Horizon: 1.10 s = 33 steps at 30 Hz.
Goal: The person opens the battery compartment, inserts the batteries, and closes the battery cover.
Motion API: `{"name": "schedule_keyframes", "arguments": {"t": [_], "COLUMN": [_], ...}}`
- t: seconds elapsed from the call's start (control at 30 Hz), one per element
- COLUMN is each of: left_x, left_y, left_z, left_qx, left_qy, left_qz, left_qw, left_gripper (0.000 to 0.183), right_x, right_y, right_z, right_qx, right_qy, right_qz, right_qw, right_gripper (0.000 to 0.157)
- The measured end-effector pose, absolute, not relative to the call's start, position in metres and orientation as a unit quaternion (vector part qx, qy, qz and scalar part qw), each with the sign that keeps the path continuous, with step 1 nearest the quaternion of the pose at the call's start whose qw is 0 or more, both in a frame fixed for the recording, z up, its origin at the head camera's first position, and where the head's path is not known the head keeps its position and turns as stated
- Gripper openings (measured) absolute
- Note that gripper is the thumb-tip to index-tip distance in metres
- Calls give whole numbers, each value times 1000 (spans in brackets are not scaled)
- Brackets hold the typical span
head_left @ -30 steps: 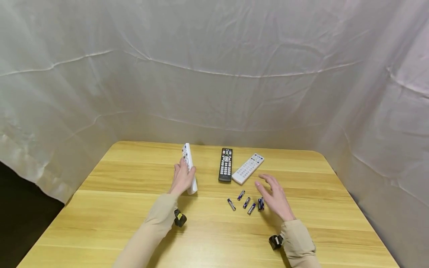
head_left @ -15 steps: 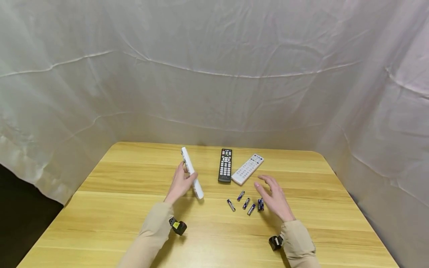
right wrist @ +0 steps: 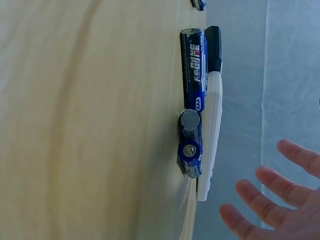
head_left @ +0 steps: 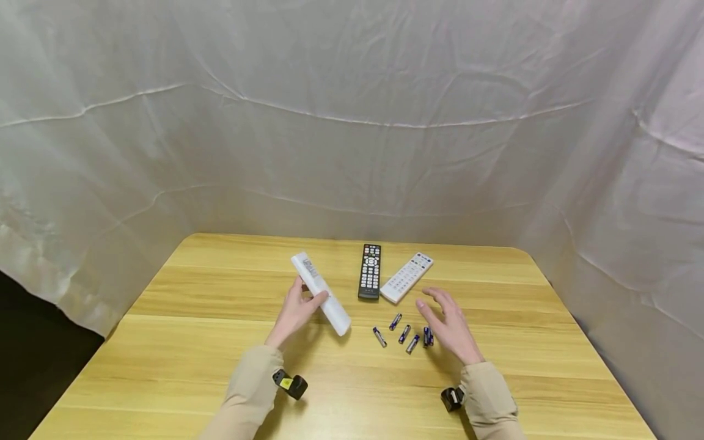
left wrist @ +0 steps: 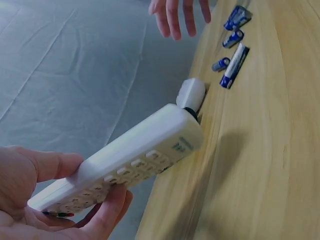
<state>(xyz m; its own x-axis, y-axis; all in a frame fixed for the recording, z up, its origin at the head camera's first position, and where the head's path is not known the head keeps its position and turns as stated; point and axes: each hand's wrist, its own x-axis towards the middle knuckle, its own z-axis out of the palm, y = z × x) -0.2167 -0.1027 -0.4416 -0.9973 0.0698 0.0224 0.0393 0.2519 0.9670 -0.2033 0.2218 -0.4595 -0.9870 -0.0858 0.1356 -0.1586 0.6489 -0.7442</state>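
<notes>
My left hand (head_left: 294, 313) grips a white remote control (head_left: 332, 305) above the table, thumb on one side and fingers on the other. Its back faces up towards the head camera, while its button side shows in the left wrist view, where the remote (left wrist: 130, 150) slants over the wood. My right hand (head_left: 452, 324) hovers with relaxed, spread fingers and touches nothing. Just left of it lie several loose blue and silver AAA batteries (head_left: 404, 333). Close up in the right wrist view, one battery (right wrist: 194, 70) shows its AAA label.
Farther back on the wooden table (head_left: 192, 342) lie a black remote (head_left: 370, 272) and a second white remote (head_left: 407, 278), both buttons up, close together. A grey-white cloth (head_left: 352, 122) hangs behind and at the sides.
My left hand has turned the white remote over from its edge, so its back now faces up, and brought its lower end rightward and nearer. The right hand has stayed almost still.
</notes>
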Motion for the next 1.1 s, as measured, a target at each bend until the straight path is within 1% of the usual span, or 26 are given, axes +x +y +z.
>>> {"name": "schedule_keyframes", "arguments": {"t": [0.2, 0.37, 0.7, 1.1], "left_x": [-211, -209, -205, -195], "left_y": [-99, -97, -89, -78], "left_z": [-442, -444, -446, -447], "left_qx": [21, 3, -36, -53], "left_qy": [758, 723, 706, 662], "left_qz": [651, 691, 706, 747], "left_qw": [22, 29, 38, 37], "left_gripper": [63, 57, 49, 44], "right_x": [-204, -203, -201, -199], "right_y": [221, 221, 221, 213], "right_z": [-461, -462, -460, -458], "right_qx": [74, 77, 77, 80], "right_qy": [-905, -905, -906, -910], "right_qz": [417, 415, 413, 404], "right_qw": [43, 49, 53, 47], "right_gripper": [58, 57, 56, 54]}}
